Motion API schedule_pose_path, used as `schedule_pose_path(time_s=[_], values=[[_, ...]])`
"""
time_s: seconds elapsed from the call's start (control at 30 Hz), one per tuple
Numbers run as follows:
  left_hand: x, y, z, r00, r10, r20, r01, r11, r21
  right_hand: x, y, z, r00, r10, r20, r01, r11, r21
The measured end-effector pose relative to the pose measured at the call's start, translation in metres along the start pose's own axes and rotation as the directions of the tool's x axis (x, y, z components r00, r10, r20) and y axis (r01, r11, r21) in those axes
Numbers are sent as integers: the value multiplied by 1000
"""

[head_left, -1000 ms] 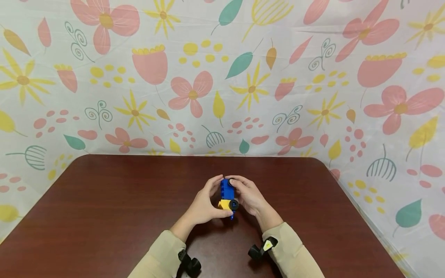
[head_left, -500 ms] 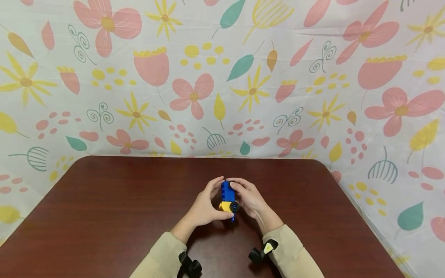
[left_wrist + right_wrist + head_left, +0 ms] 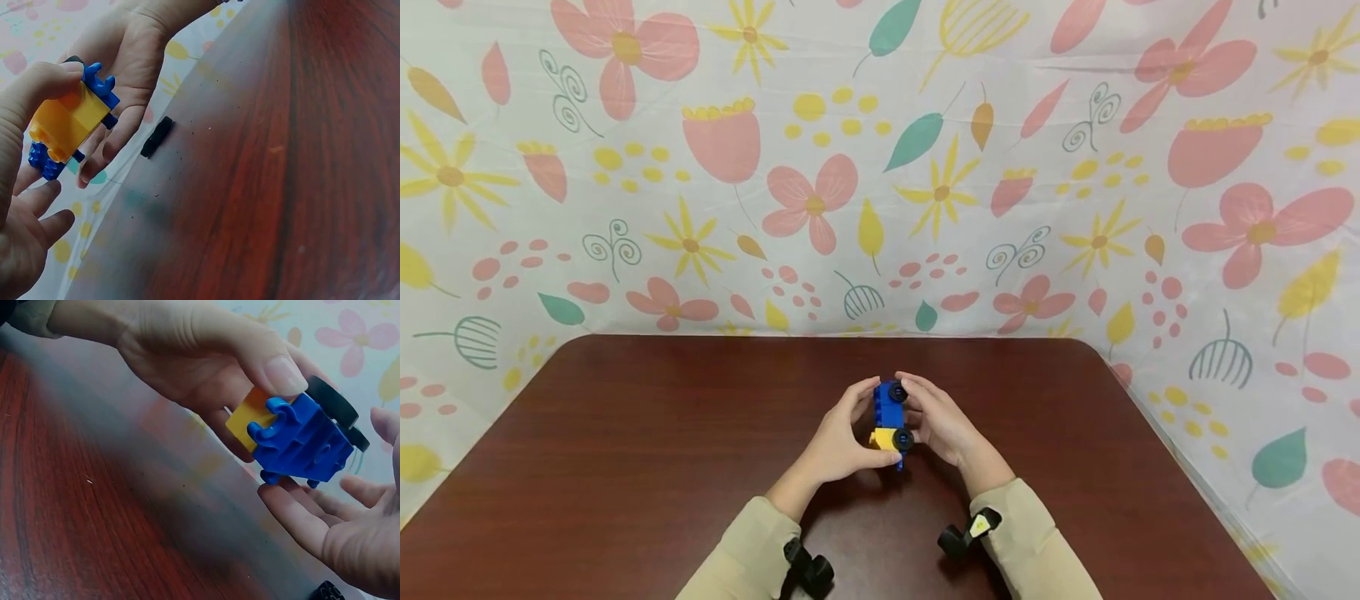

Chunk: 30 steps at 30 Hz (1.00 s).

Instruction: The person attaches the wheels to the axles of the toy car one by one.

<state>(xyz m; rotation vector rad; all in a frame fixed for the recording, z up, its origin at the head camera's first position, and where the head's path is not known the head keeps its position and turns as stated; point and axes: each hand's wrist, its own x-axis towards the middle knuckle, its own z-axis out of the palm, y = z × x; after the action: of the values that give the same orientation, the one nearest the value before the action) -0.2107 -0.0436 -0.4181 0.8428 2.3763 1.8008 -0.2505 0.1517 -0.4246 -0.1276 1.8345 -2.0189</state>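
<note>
A small toy car (image 3: 891,412) of building bricks stands on end in the head view, its body blue above and yellow below. Black wheels (image 3: 903,439) face the right side. My left hand (image 3: 838,442) grips it lengthwise, thumb at the yellow end and fingers at the top. In the left wrist view that thumb presses beside the yellow brick (image 3: 74,119). My right hand (image 3: 942,425) surrounds the wheel side loosely. Its thumb stands apart from the wheels in the right wrist view, while fingertips (image 3: 272,494) lie right under the blue part (image 3: 303,440), which has hooked ends.
A brown wooden table (image 3: 662,433) spreads beneath the hands, with a flower-printed cloth (image 3: 880,167) hanging behind it. One small black piece (image 3: 157,136) shows past the hands in the left wrist view. Black camera mounts (image 3: 808,571) sit on both sleeves.
My right thumb has come off the upper wheel, which now shows fully, and the right fingers have spread upward a little. The left hand keeps its hold on the toy car.
</note>
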Motion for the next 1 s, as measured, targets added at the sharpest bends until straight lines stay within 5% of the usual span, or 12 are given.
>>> schedule_pose_path(time_s=[0.27, 1.0], values=[[6, -30, 3, 999, 32, -32, -31, 999, 39, 1, -1, -3, 1000, 23, -2, -23, 999, -48], [6, -32, 5, 999, 35, -42, -33, 999, 39, -3, 2, -1, 989, -79, -124, 70, 995, -75]])
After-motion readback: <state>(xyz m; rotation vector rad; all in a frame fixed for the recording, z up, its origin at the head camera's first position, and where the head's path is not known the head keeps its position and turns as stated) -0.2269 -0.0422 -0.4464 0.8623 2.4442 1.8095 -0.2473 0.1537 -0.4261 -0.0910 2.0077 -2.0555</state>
